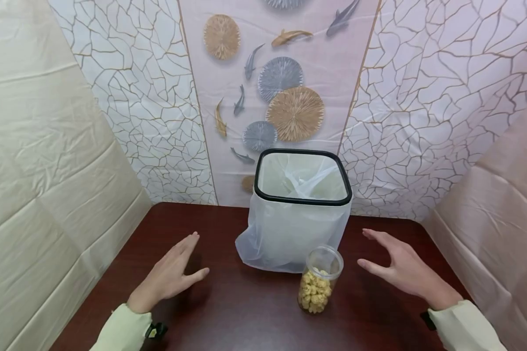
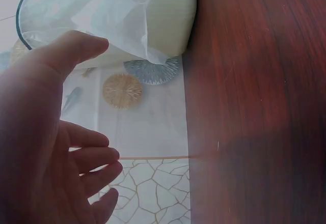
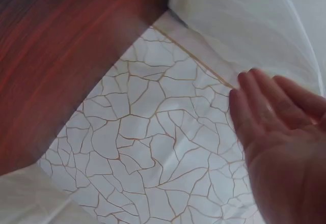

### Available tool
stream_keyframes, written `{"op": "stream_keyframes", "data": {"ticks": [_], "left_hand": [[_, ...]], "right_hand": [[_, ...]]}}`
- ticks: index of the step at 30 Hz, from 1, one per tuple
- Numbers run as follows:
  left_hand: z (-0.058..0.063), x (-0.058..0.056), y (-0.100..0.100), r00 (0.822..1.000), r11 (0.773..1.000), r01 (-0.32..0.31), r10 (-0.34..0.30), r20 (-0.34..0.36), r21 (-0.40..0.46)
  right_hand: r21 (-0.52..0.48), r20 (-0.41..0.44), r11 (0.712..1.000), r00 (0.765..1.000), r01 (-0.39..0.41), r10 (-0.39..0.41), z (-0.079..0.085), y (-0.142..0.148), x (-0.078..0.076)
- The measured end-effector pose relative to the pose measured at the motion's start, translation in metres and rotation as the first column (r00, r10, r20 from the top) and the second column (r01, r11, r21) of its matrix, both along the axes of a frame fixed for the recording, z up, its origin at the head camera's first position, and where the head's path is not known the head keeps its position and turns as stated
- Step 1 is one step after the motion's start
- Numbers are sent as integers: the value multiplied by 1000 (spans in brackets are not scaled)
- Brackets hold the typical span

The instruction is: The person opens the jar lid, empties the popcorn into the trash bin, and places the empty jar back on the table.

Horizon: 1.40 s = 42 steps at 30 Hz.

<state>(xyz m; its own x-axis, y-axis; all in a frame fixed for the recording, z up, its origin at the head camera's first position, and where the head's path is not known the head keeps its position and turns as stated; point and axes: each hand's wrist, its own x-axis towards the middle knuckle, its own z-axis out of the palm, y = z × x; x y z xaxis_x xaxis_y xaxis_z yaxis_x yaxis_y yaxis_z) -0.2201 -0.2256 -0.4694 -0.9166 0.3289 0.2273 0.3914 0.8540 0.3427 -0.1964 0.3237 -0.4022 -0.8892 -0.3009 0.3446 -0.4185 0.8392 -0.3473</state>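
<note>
A clear plastic jar [image 1: 320, 280] partly filled with yellow popcorn [image 1: 314, 291] stands without a lid on the dark red table, in front of a trash bin. The pale bin [image 1: 296, 229] has a black rim [image 1: 300, 200] and a translucent bag [image 1: 254, 243] that lines it and hangs down outside. To the left of the bin my left hand [image 1: 171, 273] hovers with thumb and fingers apart, holding nothing. My right hand [image 1: 406, 265] is held to the right of the jar and bin, fingers extended, thumb spread, touching neither. The wrist views show both hands [image 2: 46, 132] [image 3: 285, 142] unoccupied.
The reddish-brown table [image 1: 241, 317] reaches a patterned wall covering [image 1: 167, 122] behind the bin. Beige padded cloth panels [image 1: 39, 195] close in the left side and the right side [image 1: 505, 204].
</note>
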Motion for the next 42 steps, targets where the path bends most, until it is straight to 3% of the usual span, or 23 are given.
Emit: {"op": "stream_keyframes", "data": {"ticks": [4,8,16,19,22,26,30,36,42], "left_hand": [[3,8,4,1000,998,0,0,0,65],[6,15,13,1000,989,19,-15,-24,150],[4,29,43,991,939,126,-106,-79,321],[4,32,57,980,893,197,-175,-90,405],[3,33,72,963,830,261,-259,-75,493],[-1,32,95,929,745,331,-366,-61,579],[-7,28,124,895,686,369,-444,-42,627],[-19,20,168,847,609,368,-531,16,703],[-30,10,203,829,568,334,-557,53,752]], "right_hand": [[-72,-52,996,998,-44,40,6,2,5],[-138,-26,986,995,-97,95,9,1,8],[-185,1,966,983,-182,185,6,-10,8],[-183,7,963,979,-199,204,4,-15,7],[-185,15,957,973,-224,230,2,-22,5],[-198,13,942,960,-270,278,1,-32,2],[-208,21,937,957,-280,291,0,-41,1],[-208,49,938,955,-278,294,-4,-52,-2],[-214,68,935,951,-282,302,-7,-59,-6]]}}
